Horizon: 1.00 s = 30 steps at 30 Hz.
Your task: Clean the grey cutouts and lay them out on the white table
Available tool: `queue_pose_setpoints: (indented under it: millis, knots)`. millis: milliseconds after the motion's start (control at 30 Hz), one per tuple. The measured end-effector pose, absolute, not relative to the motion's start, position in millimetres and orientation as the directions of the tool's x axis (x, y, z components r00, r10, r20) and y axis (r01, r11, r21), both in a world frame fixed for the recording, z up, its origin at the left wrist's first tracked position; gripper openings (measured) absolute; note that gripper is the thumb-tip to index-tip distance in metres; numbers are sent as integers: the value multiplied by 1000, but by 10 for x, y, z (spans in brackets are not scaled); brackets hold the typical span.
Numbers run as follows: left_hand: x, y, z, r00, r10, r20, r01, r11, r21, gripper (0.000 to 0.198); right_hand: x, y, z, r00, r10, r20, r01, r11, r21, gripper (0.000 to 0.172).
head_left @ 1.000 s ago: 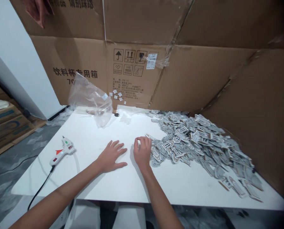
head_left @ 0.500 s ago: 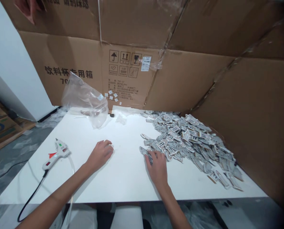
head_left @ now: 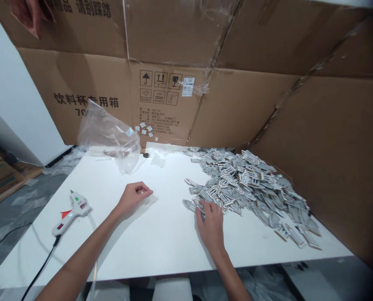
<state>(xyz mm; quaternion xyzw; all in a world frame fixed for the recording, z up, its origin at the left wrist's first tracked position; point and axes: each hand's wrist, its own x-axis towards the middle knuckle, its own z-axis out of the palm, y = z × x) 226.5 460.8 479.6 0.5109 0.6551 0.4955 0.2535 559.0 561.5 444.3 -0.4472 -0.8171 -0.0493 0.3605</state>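
From my post, I see grey pieces [head_left: 253,190] heaped across the table's [head_left: 161,246] right half, right hand [head_left: 211,220] curled at them, grip unclear; left hand [head_left: 131,198] pinched narrow, left of table centre, with room toward the table's front edge.

Right hand [head_left: 211,223] partly hides grey pieces [head_left: 189,205] — bottom edge crops 2 forearms [head_left: 90,244].

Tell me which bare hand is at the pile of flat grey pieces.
The right hand, with fingers over the left edge of the pile; the left hand is over white tabletop, nearer the white glue gun.
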Motion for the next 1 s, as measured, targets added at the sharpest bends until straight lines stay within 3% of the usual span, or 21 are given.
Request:
queue_pose_setpoints:
  millis: [200, 333, 400, 467, 533, 600, 767, 1000]
  knots:
    - [2283, 4512, 4799, -401, 905, 142, 342, 4, 940, 28, 5633, 5628, 4466, -389, 674, 628, 745, 631, -216, 28]
    - [2243, 4490, 4827, -449, 880, 155, 279, -26, 960, 25, 5590, 5597, 4546, -293, 653, 699, 735, 621, -272, 30]
    - [2242, 4508, 4809, -447, 885, 126, 201, -38, 979, 26, 5473, 5584, 4628, -180, 685, 706, 664, 614, -427, 28]
    - [2252, 4534, 4776, -426, 901, 84, 110, -41, 993, 29, 5267, 5586, 4721, -101, 800, 591, 492, 557, -669, 31]
    - [2266, 4556, 4745, -400, 915, 56, 27, -49, 998, 32, 4987, 5607, 4796, -155, 910, 384, 261, 413, -873, 37]
    - [2278, 4570, 4735, -382, 923, 48, -33, -65, 997, 34, 4678, 5642, 4830, -290, 925, 244, 108, 285, -952, 43]
    - [2278, 4574, 4791, -412, 908, 84, -68, -122, 990, 33, 4064, 5704, 4744, -508, 838, 199, 6, 234, -972, 51]
    - [2270, 4570, 4770, -483, 866, 130, 46, -122, 991, 27, 3972, 5687, 4607, -627, 756, 190, -10, 236, -972, 42]
